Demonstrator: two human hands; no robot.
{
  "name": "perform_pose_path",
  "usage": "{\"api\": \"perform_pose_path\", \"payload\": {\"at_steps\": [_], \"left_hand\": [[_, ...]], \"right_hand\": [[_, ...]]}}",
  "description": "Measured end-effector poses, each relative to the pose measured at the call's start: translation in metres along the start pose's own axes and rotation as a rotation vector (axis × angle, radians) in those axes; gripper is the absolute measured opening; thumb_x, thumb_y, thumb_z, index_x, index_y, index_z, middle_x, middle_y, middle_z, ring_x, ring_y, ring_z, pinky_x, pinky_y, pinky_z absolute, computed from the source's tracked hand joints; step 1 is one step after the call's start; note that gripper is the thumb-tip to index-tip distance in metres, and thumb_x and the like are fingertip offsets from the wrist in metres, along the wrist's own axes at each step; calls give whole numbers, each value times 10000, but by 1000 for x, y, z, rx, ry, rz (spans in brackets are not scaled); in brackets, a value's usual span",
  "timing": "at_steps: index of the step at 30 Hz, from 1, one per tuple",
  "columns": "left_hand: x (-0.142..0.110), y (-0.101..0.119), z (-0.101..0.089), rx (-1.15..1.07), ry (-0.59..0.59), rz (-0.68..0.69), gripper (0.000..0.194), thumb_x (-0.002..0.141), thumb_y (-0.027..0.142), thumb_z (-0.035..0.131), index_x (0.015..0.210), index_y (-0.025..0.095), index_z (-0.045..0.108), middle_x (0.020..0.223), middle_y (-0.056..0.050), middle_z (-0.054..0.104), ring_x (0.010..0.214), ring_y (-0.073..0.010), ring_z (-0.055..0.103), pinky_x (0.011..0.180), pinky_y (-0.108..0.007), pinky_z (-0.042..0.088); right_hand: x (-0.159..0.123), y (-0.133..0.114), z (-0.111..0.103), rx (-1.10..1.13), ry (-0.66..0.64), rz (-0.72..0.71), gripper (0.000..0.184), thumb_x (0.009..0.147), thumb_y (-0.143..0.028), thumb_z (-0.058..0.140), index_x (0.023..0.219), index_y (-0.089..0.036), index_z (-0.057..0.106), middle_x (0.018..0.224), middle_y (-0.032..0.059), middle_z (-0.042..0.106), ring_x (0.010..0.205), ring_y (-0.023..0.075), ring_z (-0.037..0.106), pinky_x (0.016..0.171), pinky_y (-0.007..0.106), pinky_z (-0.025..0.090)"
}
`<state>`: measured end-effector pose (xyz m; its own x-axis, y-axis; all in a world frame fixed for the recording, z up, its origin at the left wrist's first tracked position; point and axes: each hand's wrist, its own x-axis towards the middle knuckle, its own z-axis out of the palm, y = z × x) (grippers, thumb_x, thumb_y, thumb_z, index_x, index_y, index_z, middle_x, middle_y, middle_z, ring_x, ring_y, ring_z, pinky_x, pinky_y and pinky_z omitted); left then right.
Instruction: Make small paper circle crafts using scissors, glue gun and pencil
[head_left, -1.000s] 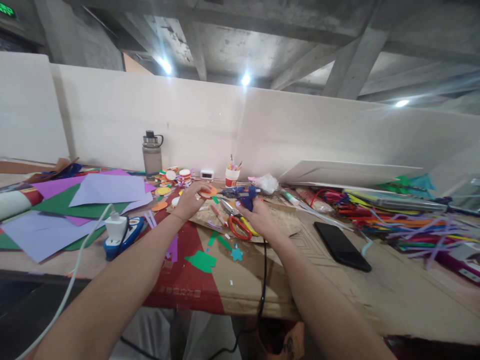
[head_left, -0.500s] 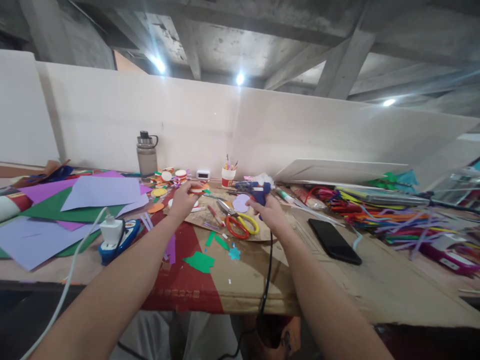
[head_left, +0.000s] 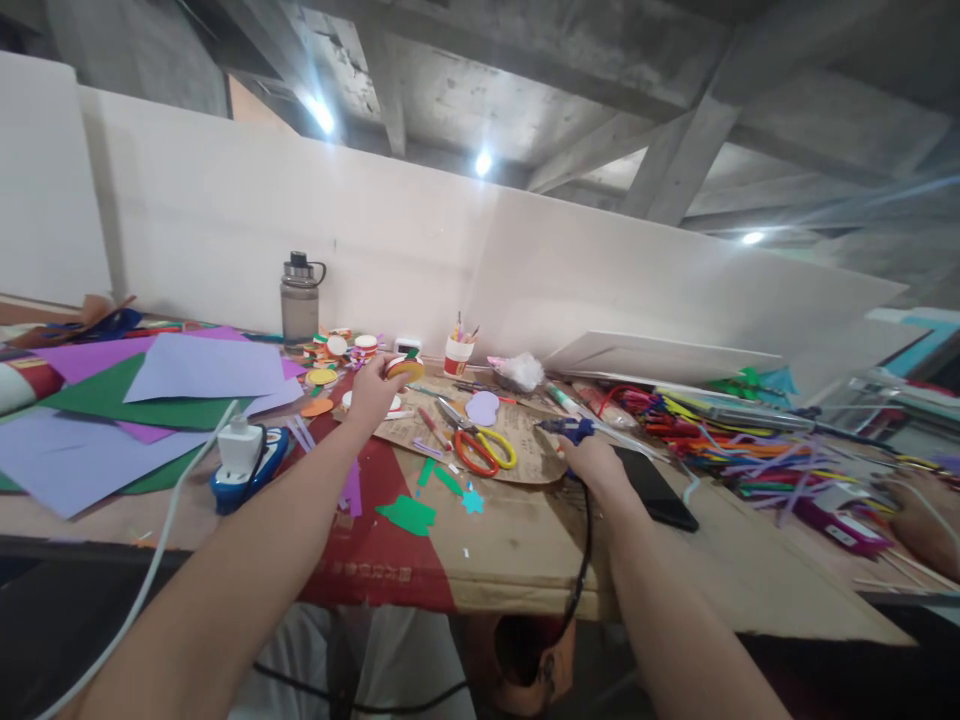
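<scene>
Concrete ceiling [head_left: 510,85], white panel [head_left: 390,240], cardboard [head_left: 720,570] beneath glue gun [head_left: 574,430]

Cardboard [head_left: 525,580] on tabletop [head_left: 112,518], scissors [head_left: 466,430] on cardboard side, glue gun [head_left: 576,430] between scissors and phone [head_left: 658,490], strip bundle [head_left: 750,450] right of phone, pencil cup [head_left: 459,357] behind scissors, disc [head_left: 406,370] left of pencil cup, power strip [head_left: 273,455] left of cardboard, bottle [head_left: 300,310] behind power strip, panel [head_left: 390,230] behind bottle.

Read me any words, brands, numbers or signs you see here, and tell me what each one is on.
Nothing reads clearly enough to quote.
Red cardboard: a row of characters near the front edge, too blurred.
Brown paper sheet: printed marks, too small and blurred.
Red-and-white cup: a yellowish mark, too small to make out.
</scene>
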<state>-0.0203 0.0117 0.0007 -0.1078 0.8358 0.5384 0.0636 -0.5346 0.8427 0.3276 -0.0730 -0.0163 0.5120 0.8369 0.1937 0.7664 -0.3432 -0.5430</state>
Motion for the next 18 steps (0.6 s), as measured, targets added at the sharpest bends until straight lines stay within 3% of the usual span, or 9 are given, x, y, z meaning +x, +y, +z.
{"api": "perform_pose_path", "payload": {"at_steps": [4, 7, 9, 11, 14, 18], "left_hand": [[-3, 5, 0, -26, -9, -13, 308, 673, 318, 712, 932, 170, 634, 849, -18, 653, 646, -140, 593, 518, -247, 509], [-4, 5, 1, -69, -15, -13, 300, 669, 318, 717, 916, 170, 631, 834, -16, 653, 667, -142, 597, 526, -242, 516], [-4, 5, 2, -93, -27, -15, 304, 664, 312, 719, 920, 172, 633, 842, -19, 661, 692, -149, 606, 536, -245, 525], [-5, 5, 3, -96, -39, -11, 297, 662, 304, 718, 915, 173, 637, 852, -21, 668, 697, -153, 612, 533, -247, 527], [-6, 5, 3, -82, -50, -4, 284, 661, 309, 719, 897, 173, 640, 836, -17, 665, 668, -147, 611, 514, -243, 522], [-6, 5, 2, -52, -64, -1, 281, 671, 302, 711, 906, 169, 633, 819, -10, 652, 629, -135, 594, 492, -242, 516]], "right_hand": [[-6, -3, -6, -233, -90, 73, 506, 840, -519, 512, 957, -73, 718, 1027, 266, 685, 1001, 366, 653, 841, 444, 477], [-18, -10, -15, -387, -94, 41, 548, 892, -532, 429, 1014, -74, 703, 1131, 277, 645, 1071, 382, 617, 854, 460, 465], [-30, -22, -19, -374, 17, -69, 461, 896, -478, 454, 990, -101, 701, 1114, 261, 645, 1040, 359, 623, 822, 441, 469], [-44, -44, -19, -235, 60, -333, 318, 894, -373, 484, 931, -139, 697, 1030, 188, 677, 963, 282, 638, 811, 374, 463], [-67, -89, -2, 51, -148, -644, 196, 861, -303, 541, 861, -169, 685, 852, 80, 699, 766, 194, 626, 705, 292, 450], [-83, -139, 36, 89, -294, -832, 128, 818, -173, 557, 790, -179, 681, 780, 49, 679, 724, 172, 601, 671, 269, 425]]}}
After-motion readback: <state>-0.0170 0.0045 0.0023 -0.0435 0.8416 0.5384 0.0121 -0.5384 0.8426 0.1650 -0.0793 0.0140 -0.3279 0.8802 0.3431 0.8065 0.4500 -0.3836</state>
